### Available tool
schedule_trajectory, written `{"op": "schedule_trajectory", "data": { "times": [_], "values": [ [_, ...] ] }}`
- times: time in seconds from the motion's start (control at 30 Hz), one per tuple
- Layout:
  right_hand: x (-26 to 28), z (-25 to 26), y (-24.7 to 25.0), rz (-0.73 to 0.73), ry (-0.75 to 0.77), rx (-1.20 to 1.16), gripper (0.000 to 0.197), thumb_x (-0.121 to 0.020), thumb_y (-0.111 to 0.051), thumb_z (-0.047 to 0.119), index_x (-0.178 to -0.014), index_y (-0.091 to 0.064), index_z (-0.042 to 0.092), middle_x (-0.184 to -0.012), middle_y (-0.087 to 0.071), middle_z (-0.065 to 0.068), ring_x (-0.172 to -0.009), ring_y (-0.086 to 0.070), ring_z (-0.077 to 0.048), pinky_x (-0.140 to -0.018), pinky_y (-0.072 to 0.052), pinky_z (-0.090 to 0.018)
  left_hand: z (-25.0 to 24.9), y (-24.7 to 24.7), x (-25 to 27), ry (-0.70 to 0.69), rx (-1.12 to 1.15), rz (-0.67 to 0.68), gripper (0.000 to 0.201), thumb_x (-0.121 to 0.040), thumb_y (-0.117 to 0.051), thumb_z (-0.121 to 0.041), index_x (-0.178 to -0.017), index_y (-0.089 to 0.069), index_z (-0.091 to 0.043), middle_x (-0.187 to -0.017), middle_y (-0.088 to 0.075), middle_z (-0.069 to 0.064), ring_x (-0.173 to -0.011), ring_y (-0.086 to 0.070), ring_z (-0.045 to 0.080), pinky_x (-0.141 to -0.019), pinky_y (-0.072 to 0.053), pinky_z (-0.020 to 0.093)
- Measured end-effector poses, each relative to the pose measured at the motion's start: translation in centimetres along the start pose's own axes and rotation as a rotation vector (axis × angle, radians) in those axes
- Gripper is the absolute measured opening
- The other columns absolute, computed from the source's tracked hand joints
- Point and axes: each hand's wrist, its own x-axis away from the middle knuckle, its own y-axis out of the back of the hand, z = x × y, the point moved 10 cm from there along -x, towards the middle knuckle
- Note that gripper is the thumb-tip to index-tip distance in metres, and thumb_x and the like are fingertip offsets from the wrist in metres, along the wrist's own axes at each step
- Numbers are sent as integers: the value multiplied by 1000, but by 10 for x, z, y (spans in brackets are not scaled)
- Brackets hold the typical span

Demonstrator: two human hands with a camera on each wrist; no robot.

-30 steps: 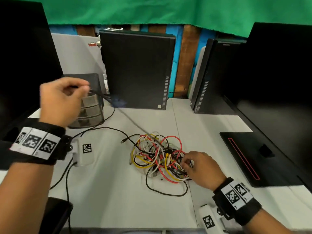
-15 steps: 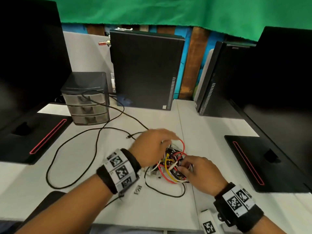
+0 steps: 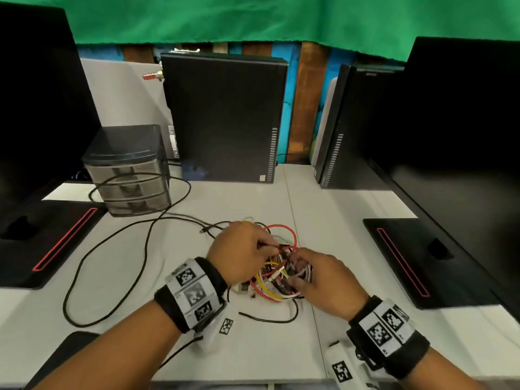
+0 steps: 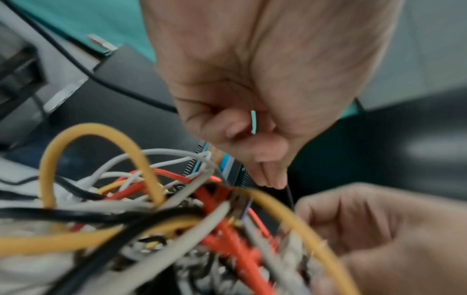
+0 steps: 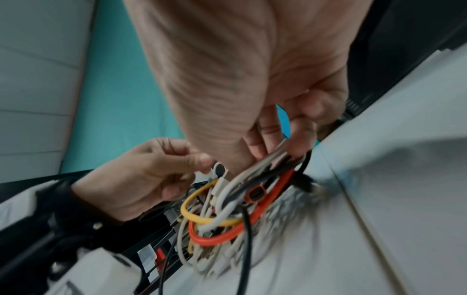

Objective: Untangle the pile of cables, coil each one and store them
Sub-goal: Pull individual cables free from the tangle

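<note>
**Both hands working into the cable tangle**

Cable pile (image 3: 277,270) is sitting near the front edge of the white bench (image 3: 351,209), mid-width — thin round-sheathed leads, red, yellow, white, black, looped tight. Left hand (image 3: 242,253) is pinching a thin black strand at the pile's top; fingers curled. Right hand (image 3: 323,282) is gripping a bunch of white and black leads on the pile's right side. One long black cable (image 3: 146,243) is trailing in loose loops toward the bench's left rear corner, draping across a smoky translucent three-drawer organiser (image 3: 130,170) — drawer contents unreadable. Matte black PC towers (image 3: 225,119) are standing along the rear edge; green cloth (image 3: 253,18) is hanging above.
</note>
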Motion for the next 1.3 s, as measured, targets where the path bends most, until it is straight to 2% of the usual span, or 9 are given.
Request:
{"op": "schedule_trajectory", "data": {
  "times": [0.17, 0.27, 0.43, 0.53, 0.63, 0.77, 1.03, 1.2, 1.3],
  "values": [
    [-3, -13, -1, 16, -50, -45, 55, -80, -77, 51, -128, -51, 41, -107, -61, 18, -67, -49, 4, -68, -42, -22, 32, 101, 2, 172, 443, -480, 9, -94, -68, -22, -87, -74, -21, -72, -69, -3, -39, -57, 7, -41, -44, 20],
    [-4, -17, 3, 0, -74, -77, 52, -83, -75, 51, -129, -53, 41, -106, -63, 18, -65, -48, 4, -70, -43, -23, 75, 147, 12, 315, 377, -561, 14, -97, -62, -24, -93, -73, -15, -77, -70, 4, -39, -58, 6, -43, -46, 19],
    [-2, -1, 21, -103, -61, 63, 32, -92, -62, 52, -120, -62, 36, -111, -66, 17, -79, -56, -3, -70, -45, -24, 136, 140, 22, 506, 228, -370, 39, -94, -66, -24, -133, -57, -25, -119, -64, -2, -81, -73, 19, -84, -60, 46],
    [5, 36, 40, -289, 64, 87, 30, -93, -60, 50, -115, -66, 31, -107, -67, 13, -100, -56, -10, -80, -47, -29, 105, 134, 13, 319, 189, -403, 20, -92, -69, -22, -110, -68, -32, -108, -68, -10, -88, -70, 11, -88, -57, 39],
    [3, 61, 22, -144, 111, 99, 55, -81, -65, 67, -125, -58, 35, -114, -62, 15, -109, -53, -12, -87, -47, -30, 64, 69, 3, 169, 206, -68, 10, -86, -76, -26, -95, -74, -29, -94, -72, -14, -74, -65, -5, -77, -53, 27],
    [0, 50, -26, 143, 63, 294, 98, -67, -73, 68, -146, -26, 34, -136, -50, 10, -126, -46, -17, -98, -44, -36, 44, -28, 17, 191, 127, 404, 88, -66, -88, -41, -141, -42, -33, -122, -61, -7, -109, -62, 14, -100, -50, 36],
    [-7, 31, -16, 69, 91, -22, 68, -81, -73, 33, -134, -32, 42, -114, -65, 16, -101, -63, -5, -85, -53, -28, 47, -34, 25, 155, 23, 461, 133, -60, -91, -50, -156, 0, -39, -149, -47, -4, -136, -44, 16, -112, -40, 37],
    [22, 51, -42, 322, 212, -373, 76, -88, -75, 22, -145, -30, 45, -135, -53, 23, -122, -52, 11, -103, -43, -13, 29, -48, 33, 71, -62, 426, 147, -52, -92, -56, -156, 10, -37, -154, -42, -2, -141, -39, 18, -113, -38, 36],
    [31, 56, -38, 244, 289, -371, 60, -90, -71, 19, -139, -45, 42, -134, -57, 24, -122, -54, 7, -101, -43, -12, 31, -52, 36, 71, -116, 408, 143, -53, -89, -59, -156, 8, -38, -156, -40, -2, -142, -39, 20, -112, -39, 40]
  ]
}}
